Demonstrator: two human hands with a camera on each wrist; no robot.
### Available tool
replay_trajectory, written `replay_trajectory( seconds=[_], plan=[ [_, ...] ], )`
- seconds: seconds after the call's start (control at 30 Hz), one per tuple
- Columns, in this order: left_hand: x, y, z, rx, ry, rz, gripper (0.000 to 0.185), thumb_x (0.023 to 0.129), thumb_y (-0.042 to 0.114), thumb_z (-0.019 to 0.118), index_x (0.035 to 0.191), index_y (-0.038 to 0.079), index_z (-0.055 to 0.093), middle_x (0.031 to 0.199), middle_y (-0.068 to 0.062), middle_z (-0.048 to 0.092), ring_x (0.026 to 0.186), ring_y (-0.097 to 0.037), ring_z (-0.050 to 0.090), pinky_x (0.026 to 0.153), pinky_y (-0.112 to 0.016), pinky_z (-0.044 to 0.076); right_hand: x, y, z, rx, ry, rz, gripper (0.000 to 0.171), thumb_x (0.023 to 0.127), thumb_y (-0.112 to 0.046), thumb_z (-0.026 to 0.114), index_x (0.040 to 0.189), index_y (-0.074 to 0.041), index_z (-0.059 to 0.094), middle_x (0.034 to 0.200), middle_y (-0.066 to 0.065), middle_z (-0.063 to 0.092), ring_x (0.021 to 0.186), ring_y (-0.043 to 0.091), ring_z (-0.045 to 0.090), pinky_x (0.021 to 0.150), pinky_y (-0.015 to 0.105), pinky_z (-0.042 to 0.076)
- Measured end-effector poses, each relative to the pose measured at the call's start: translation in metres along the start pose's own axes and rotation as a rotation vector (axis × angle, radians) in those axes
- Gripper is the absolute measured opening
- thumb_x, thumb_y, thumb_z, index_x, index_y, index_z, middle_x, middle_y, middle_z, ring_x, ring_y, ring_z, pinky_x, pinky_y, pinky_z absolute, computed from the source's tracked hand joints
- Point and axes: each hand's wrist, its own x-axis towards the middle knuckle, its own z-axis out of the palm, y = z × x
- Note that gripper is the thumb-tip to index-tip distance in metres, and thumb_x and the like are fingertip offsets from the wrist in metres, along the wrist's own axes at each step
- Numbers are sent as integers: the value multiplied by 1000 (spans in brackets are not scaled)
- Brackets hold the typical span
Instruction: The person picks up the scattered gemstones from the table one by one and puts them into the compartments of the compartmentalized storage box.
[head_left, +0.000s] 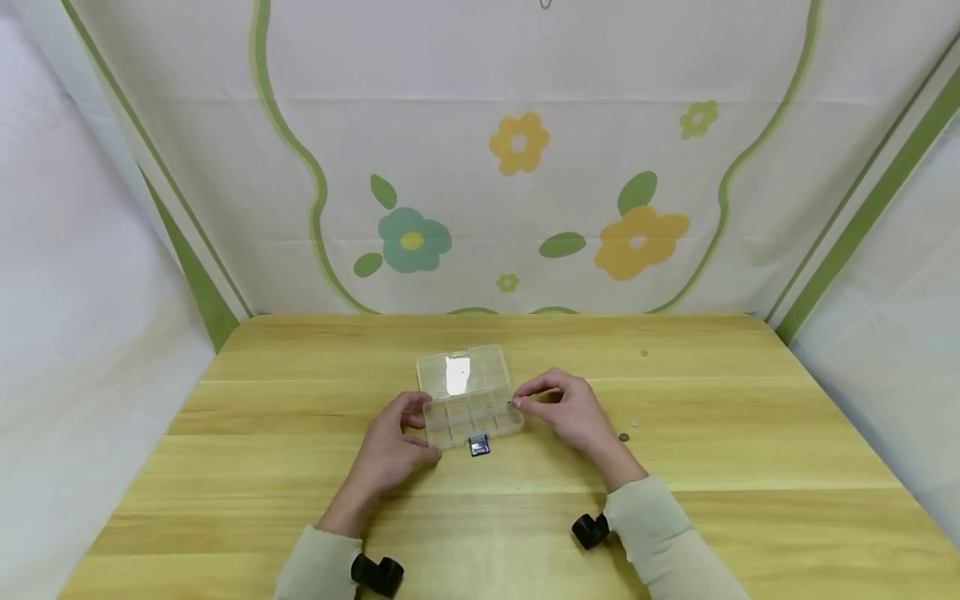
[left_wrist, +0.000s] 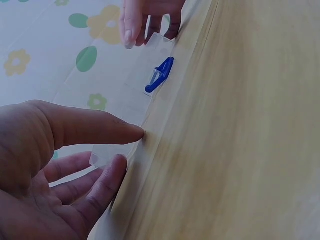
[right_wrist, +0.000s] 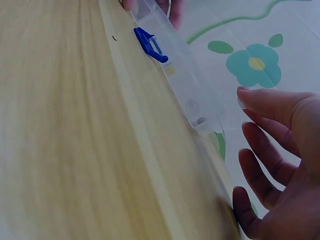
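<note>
A clear plastic compartment box (head_left: 459, 427) lies on the table with its transparent lid (head_left: 431, 375) folded back and a blue latch (head_left: 478, 445) at its front. My left hand (head_left: 393, 442) holds the box's left end, fingertips at its back and front corners. Over the right end hovers my right hand (head_left: 566, 408), thumb and index close together by the last compartment. In the right wrist view its fingers are loosely bent, with nothing visible in them. Inside the box sit small round pieces: a yellowish one (right_wrist: 170, 69), a clear one (right_wrist: 191, 106) and a dark one (right_wrist: 200, 121).
To the right of my right hand, a dark round piece (head_left: 624, 437) and a pale one (head_left: 634, 422) lie on the wooden table (head_left: 300, 517). Farther back is another small piece (head_left: 644, 353). A flowered cloth (head_left: 465, 175) hangs behind the table.
</note>
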Motion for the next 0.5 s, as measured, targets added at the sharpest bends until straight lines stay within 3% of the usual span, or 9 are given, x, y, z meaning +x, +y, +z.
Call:
replay_trajectory(
  seconds=[0.5],
  plan=[
    [5, 1, 0, 5, -5, -7, 79, 71, -16, 84, 143, 5, 60, 137, -22, 62, 97, -28, 71, 84, -37, 66, 3, -2, 10, 23, 11, -23, 16, 91, -27, 88, 103, -18, 83, 114, 3, 73, 101, 22, 67, 85, 33, 56]
  ],
)
